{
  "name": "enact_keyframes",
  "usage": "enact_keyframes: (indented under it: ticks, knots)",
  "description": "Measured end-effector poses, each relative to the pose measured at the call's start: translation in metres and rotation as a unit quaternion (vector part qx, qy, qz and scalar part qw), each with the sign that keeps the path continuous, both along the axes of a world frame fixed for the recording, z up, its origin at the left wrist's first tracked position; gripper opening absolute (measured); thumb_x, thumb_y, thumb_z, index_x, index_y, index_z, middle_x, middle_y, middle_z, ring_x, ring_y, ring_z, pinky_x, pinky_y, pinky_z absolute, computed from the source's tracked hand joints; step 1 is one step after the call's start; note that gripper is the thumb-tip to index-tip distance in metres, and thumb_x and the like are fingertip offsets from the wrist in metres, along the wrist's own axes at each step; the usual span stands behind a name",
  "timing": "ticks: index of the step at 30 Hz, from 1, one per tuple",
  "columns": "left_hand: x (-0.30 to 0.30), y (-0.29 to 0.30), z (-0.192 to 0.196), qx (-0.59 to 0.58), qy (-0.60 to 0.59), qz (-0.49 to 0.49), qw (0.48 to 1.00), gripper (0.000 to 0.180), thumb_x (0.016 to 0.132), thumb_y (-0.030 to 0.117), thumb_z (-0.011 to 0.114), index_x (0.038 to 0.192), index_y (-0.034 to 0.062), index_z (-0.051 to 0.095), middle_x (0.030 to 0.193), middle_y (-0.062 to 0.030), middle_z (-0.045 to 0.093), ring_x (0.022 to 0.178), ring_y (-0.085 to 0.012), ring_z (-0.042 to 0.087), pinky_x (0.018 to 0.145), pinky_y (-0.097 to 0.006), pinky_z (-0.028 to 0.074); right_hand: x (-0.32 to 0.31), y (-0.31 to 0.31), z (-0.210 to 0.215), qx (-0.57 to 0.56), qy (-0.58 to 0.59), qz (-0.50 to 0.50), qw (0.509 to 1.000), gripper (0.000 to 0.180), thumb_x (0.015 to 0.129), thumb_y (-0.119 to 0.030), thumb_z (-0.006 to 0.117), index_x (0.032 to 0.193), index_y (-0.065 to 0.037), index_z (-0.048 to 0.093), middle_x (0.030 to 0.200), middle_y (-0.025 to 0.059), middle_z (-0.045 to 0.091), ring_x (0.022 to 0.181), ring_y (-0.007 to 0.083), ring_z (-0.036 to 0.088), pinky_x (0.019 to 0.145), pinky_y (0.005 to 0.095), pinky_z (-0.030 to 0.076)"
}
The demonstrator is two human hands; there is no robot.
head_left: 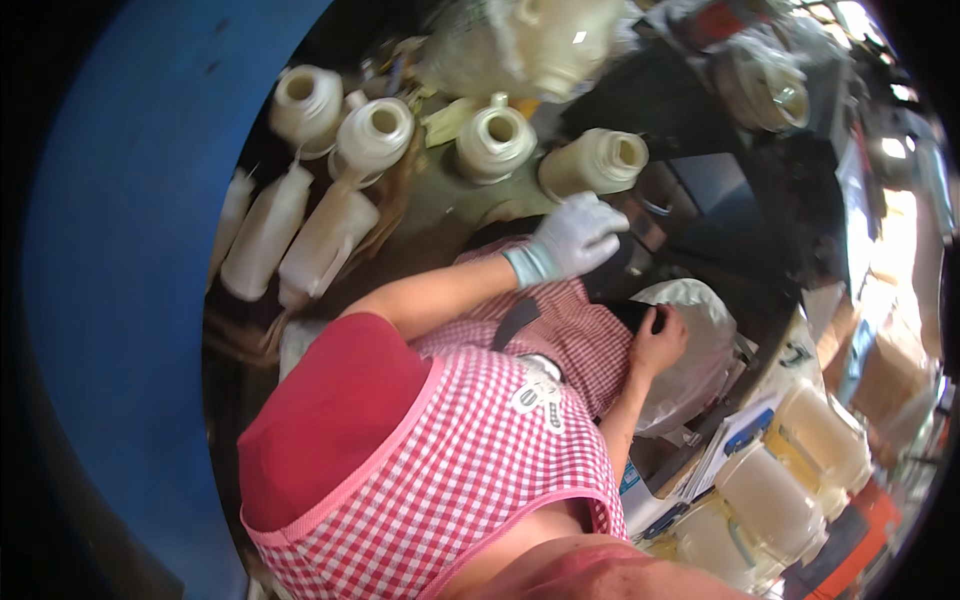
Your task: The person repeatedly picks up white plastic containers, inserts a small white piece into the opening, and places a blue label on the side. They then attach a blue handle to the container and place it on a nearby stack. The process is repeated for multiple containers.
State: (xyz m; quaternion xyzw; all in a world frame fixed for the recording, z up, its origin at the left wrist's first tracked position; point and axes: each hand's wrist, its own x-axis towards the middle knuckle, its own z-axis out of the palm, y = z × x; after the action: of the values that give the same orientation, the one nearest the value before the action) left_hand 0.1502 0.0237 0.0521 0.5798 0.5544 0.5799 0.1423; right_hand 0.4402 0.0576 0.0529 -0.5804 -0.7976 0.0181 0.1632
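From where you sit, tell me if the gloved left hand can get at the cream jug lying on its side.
Probably yes. The left hand hovers just below the tipped cream jug, with nothing visible between them.

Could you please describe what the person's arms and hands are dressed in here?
The left hand wears a pale grey-blue work glove with a snug cuff at the wrist; its forearm is bare below a short red sleeve. The right hand is ungloved, its forearm bare. A red-and-white checked apron with pink trim covers the body.

right hand's point(657, 343) fingertips hidden in white bag point(700, 340), upper jug point(530, 45) blurred and cropped
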Motion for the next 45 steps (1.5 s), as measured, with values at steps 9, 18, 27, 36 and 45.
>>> enact_keyframes:
  ticks: [9, 18, 27, 36, 45]
  knots:
    - [-0.266, -0.184, -0.034, -0.167, 0.199, 0.575, 0.776, 0.063, 0.087, 0.024, 0.075, 0.145, 0.0076, 0.055, 0.149, -0.0261, 0.050, 0.137, -0.0431, 0.049, 0.114, -0.055, 0.039, 0.005, 0.007, -0.005, 0.029, -0.035, 0.017, 0.999, 0.017, 0.092, -0.023, 0.072, 0.101, -0.009, 0.074, 0.121, 0.0074, 0.074, 0.117, 0.0328, 0.064, 0.102, 0.0456, 0.049]
    - [-0.370, -0.180, -0.022, -0.438, 0.164, 0.469, 0.749, 0.034, 0.087, 0.035, 0.073, 0.111, 0.0109, 0.074, 0.146, -0.0097, 0.060, 0.130, -0.0317, 0.058, 0.107, -0.043, 0.049, 0.010, 0.000, -0.002, 0.057, -0.009, 0.025, 0.998, 0.016, 0.089, -0.023, 0.073, 0.098, -0.010, 0.075, 0.120, 0.0076, 0.074, 0.117, 0.0331, 0.064, 0.102, 0.0462, 0.050]
    - [-0.343, -0.188, -0.027, -0.139, 0.235, 0.369, 0.889, 0.045, 0.093, 0.017, 0.066, 0.135, 0.0028, 0.063, 0.149, -0.0189, 0.058, 0.136, -0.0338, 0.056, 0.117, -0.044, 0.043, 0.021, -0.010, -0.007, 0.044, 0.015, 0.010, 0.999, 0.017, 0.090, -0.022, 0.071, 0.100, -0.008, 0.074, 0.110, 0.0116, 0.074, 0.105, 0.0349, 0.067, 0.094, 0.0480, 0.050]
    - [-0.184, -0.158, 0.110, -0.050, 0.351, 0.266, 0.897, 0.024, 0.084, -0.007, 0.063, 0.108, -0.0041, 0.066, 0.149, -0.0228, 0.054, 0.140, -0.0432, 0.048, 0.120, -0.051, 0.036, -0.003, -0.005, 0.001, 0.141, 0.115, 0.000, 0.983, 0.017, 0.084, -0.012, 0.074, 0.100, -0.007, 0.072, 0.120, 0.0135, 0.071, 0.120, 0.0368, 0.061, 0.104, 0.0484, 0.048]
    - [-0.074, -0.129, 0.262, 0.291, 0.206, -0.089, 0.930, 0.060, 0.065, 0.006, 0.074, 0.124, 0.0115, 0.064, 0.138, -0.0171, 0.053, 0.126, -0.0428, 0.057, 0.106, -0.051, 0.049, -0.104, -0.006, 0.074, -0.362, 0.648, 0.025, 0.670, 0.057, 0.108, -0.049, 0.053, 0.144, -0.005, 0.058, 0.141, 0.0113, 0.064, 0.133, 0.0231, 0.059, 0.114, 0.0397, 0.044]
